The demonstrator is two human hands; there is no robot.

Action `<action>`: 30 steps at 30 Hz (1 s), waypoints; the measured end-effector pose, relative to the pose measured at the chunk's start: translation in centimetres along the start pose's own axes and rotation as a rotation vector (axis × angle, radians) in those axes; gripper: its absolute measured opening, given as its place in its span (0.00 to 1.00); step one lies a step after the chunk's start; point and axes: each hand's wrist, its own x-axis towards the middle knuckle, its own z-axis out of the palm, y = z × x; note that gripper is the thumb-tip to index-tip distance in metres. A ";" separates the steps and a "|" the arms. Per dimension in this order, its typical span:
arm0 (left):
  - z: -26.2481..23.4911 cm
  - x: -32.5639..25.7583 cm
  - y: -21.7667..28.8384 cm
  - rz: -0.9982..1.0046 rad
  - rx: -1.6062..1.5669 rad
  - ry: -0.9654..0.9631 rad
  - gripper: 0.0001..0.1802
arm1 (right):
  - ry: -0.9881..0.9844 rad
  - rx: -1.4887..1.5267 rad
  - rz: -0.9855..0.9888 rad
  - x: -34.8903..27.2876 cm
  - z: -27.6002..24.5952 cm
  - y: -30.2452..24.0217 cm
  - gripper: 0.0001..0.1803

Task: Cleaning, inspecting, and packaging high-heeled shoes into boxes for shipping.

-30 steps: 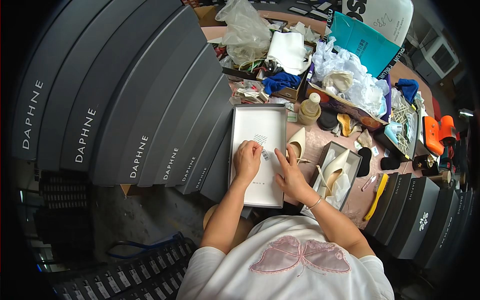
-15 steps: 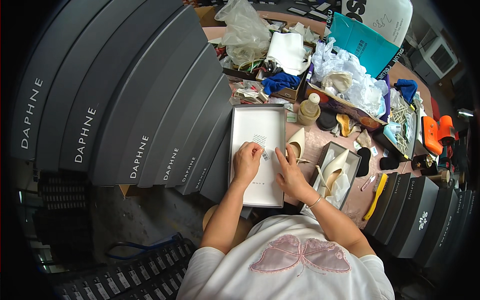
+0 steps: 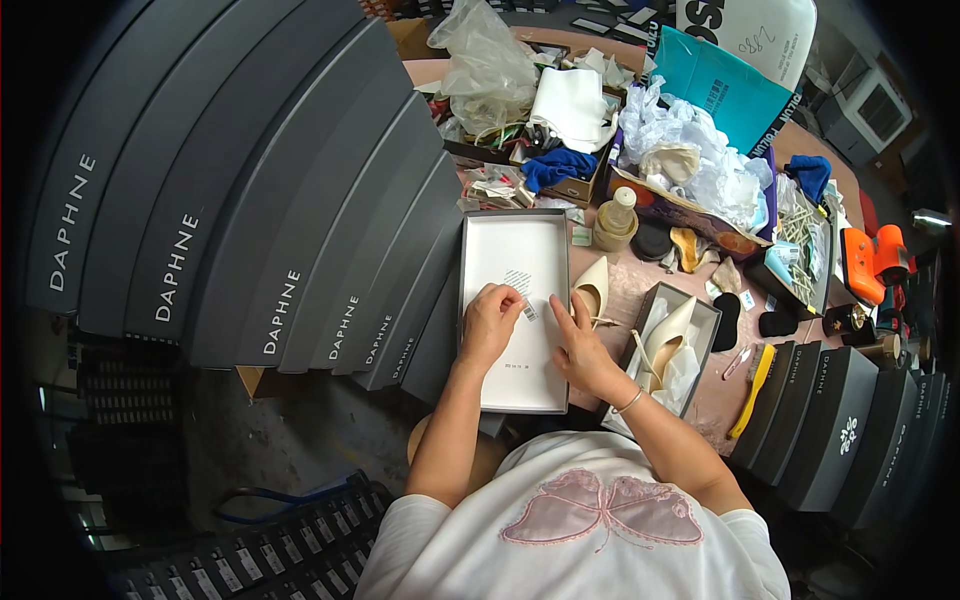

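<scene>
A shallow dark grey shoebox lid (image 3: 513, 235) with a white inside lies in front of me, a small printed barcode label (image 3: 530, 312) on it. Over the lid, my left hand (image 3: 490, 322) is closed in a pinch beside the label; what its fingertips hold, if anything, is too small to make out. My right hand (image 3: 582, 350) hovers at the lid's right edge, fingers apart and holding nothing. Just beyond it a cream pointed shoe (image 3: 593, 283) lies on the table. Its match, another cream shoe (image 3: 672, 333), rests among white tissue in a grey shoebox (image 3: 707, 325).
Stacked grey shoeboxes (image 3: 250, 190) tower at the left; more boxes (image 3: 825, 420) line the right. A yellow-handled brush (image 3: 752, 390), a squat bottle (image 3: 615, 222), and a carton (image 3: 690, 215) of crumpled white plastic stand around the table. An orange tool (image 3: 870, 265) sits far right.
Both hands hold nearly the same pose and place over the lid. The view has shifted very slightly; nothing has been picked up or let go.
</scene>
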 end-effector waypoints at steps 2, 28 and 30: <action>-0.2 0.0 0.3 -0.028 0.029 0.011 0.10 | -0.013 0.010 0.015 0.0 -0.1 -0.2 0.43; 14.0 3.4 22.5 -0.266 -1.252 -0.622 0.32 | 0.485 0.504 0.255 -11.2 -34.0 9.8 0.35; 18.5 5.2 27.2 -0.199 -1.255 -0.650 0.33 | 0.622 0.150 0.386 -12.8 -41.7 17.7 0.33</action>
